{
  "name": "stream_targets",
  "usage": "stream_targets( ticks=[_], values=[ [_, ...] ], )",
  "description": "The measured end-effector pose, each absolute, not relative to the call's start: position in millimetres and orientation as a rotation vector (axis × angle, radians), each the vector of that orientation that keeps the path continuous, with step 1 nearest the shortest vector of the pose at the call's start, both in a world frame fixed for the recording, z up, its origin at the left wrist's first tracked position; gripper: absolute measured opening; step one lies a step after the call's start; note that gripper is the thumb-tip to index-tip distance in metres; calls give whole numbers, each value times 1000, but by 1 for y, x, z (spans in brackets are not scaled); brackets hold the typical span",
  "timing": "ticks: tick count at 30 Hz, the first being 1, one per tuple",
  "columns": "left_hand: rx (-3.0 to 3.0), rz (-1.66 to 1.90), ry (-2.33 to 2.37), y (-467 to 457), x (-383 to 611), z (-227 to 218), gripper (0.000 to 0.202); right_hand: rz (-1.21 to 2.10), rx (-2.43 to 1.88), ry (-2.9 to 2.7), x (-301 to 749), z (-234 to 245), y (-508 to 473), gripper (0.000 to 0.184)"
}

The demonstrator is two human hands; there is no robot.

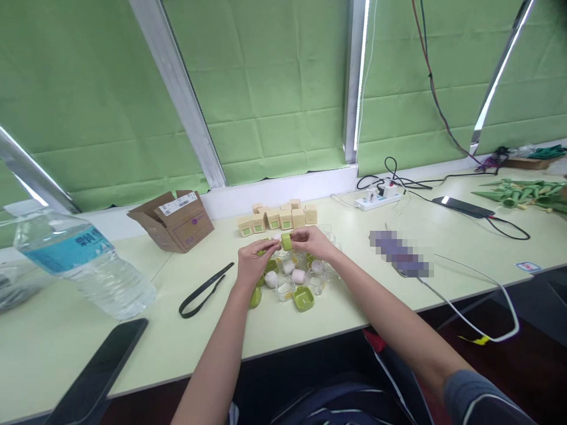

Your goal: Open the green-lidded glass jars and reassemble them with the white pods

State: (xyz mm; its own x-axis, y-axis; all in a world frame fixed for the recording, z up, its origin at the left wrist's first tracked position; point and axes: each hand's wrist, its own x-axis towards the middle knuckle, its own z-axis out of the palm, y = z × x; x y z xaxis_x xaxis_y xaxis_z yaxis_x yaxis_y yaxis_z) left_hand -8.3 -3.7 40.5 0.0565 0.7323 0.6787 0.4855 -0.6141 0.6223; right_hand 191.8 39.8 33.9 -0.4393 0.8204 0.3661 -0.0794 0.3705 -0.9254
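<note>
Pale table — green piece gripped in right hand; left hand beside — grip unclear.

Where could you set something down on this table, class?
Bare patches lie between the black strap, dark phone and left forearm, and between right forearm and pixelated device. Crowded: around the hands, with clear cups and green pieces, and behind them, with small boxes.

Table: long, pale-topped. Directly behind table: white ledge. Above and behind table: creased green window coverings; grey metal posts; narrow bright light strips. Below table: dark reddish-brown area, detail unclear.
</note>
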Motion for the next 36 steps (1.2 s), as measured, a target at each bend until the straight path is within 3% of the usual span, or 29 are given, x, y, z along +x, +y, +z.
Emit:
stream_targets(
  ticks=[13, 24, 31, 36],
  values=[
    [2081, 1501, 1171, -2, -7, 40, 18, 1242, -614, -1723, 189, 33, 37, 43],
    [2217, 1535, 1187, 3, -7, 36, 20, 1033, -708, -1754, 189, 31, 40, 29],
    [2279, 1413, 1155, -2, -8, 41, 48, 1014, -729, -1774, 189, 32, 38, 18],
    [2491, 1313, 1081, -3, -6, 41, 57, 1038, -693, -1818, 188, 33, 36, 16]
  ],
)
